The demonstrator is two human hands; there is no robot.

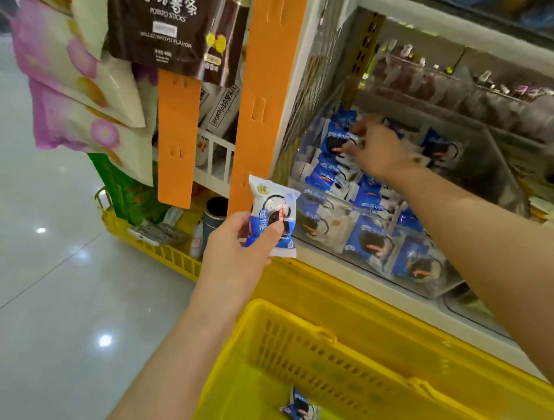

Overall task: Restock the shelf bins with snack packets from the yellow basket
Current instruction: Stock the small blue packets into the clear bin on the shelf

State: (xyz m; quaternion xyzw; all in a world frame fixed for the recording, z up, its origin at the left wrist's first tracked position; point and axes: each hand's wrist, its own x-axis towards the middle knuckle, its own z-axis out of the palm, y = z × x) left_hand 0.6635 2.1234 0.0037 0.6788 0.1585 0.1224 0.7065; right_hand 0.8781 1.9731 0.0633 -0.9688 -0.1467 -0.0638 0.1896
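My left hand (235, 247) grips a blue-and-white snack packet (274, 215) in front of the shelf's left corner, above the yellow basket (316, 348). My right hand (376, 147) reaches deep into the clear shelf bin (339, 234), its blurred fingers pinching a packet (340, 142) at the back of the bin among several identical blue packets. Two more packets (300, 412) lie at the bottom of the basket.
Orange hanging strips (257, 93) with a dark potato-stick bag (176, 23) and pink bags (78, 93) hang to the left. A second yellow basket (157, 245) with goods stands on the grey floor behind. Neighbouring clear bins (496, 114) hold other snacks.
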